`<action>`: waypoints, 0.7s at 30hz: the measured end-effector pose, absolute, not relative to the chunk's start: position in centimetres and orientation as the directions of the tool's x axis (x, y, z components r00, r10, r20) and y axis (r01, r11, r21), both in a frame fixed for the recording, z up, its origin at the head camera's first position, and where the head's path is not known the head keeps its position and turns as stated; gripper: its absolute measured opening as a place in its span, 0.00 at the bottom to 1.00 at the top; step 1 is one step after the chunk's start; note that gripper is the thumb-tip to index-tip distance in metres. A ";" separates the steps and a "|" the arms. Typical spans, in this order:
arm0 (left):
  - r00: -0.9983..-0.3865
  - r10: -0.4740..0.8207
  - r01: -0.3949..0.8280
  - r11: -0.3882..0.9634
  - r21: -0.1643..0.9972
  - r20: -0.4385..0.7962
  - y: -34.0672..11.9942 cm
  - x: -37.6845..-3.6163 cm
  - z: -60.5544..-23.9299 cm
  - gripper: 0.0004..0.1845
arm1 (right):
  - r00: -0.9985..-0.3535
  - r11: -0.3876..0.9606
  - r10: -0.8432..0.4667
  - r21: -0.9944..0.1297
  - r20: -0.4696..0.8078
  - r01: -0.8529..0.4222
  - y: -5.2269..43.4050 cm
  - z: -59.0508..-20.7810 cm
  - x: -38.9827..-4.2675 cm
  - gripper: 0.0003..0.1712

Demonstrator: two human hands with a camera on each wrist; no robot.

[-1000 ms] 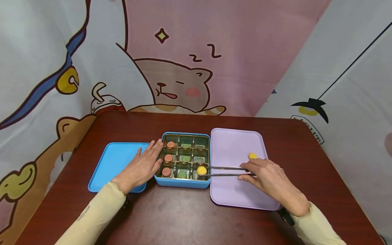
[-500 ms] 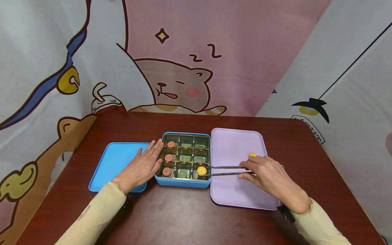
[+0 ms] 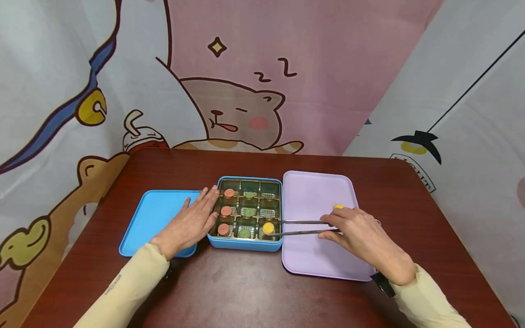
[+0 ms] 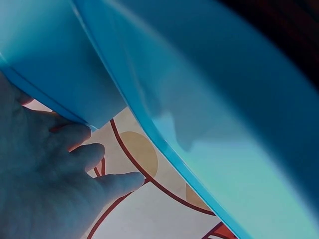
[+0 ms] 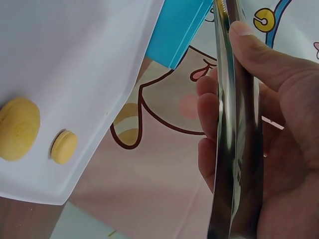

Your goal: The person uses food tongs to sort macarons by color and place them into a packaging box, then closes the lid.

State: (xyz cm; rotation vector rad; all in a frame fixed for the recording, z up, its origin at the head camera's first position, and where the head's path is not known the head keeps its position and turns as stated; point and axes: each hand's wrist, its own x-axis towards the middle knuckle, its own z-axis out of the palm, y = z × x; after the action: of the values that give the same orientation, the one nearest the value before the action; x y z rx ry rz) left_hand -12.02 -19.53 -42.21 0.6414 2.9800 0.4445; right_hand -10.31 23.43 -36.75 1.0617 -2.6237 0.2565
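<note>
My right hand grips metal tongs, thumb on one side and fingers on the other in the right wrist view. The tong tips reach into the front right compartment of a blue box, around a yellow macaron. My left hand lies with straight fingers against the box's left side. Inside, a gold divided insert holds pink macarons down the left column and green macarons down the middle one.
A lilac tray stands right of the box. Two yellow macarons lie on it in the right wrist view, the nearer-looking larger one and a smaller one. A blue lid lies left, partly under my left arm.
The tong arms have spread slightly apart, and the yellow macaron has shifted a little left in its compartment. My right hand has risen a touch; my left hand stays put.
</note>
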 end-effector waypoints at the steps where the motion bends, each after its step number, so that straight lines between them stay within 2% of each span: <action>1: -0.911 0.412 0.394 0.872 0.291 -0.001 -19.5 -12.0 -42.2 0.34 | -0.686 0.715 -0.645 -0.051 0.337 -0.697 23.5 -36.8 -10.3 0.18; 8: -0.911 0.413 0.394 0.874 0.285 -0.007 -19.5 -12.0 -42.2 0.34 | -0.705 0.732 -0.633 -0.050 0.321 -0.680 23.7 -36.8 -10.2 0.19; 21: -0.911 0.411 0.392 0.875 0.283 -0.012 -19.5 -11.9 -42.0 0.34 | -0.686 0.710 -0.651 -0.059 0.325 -0.701 23.0 -36.6 -10.4 0.19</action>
State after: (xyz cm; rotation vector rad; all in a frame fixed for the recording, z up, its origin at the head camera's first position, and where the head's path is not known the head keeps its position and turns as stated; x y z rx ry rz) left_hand -11.94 -19.48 -41.98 0.6374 2.9728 0.4264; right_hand -10.43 22.97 -36.60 1.0675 -2.6377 0.2586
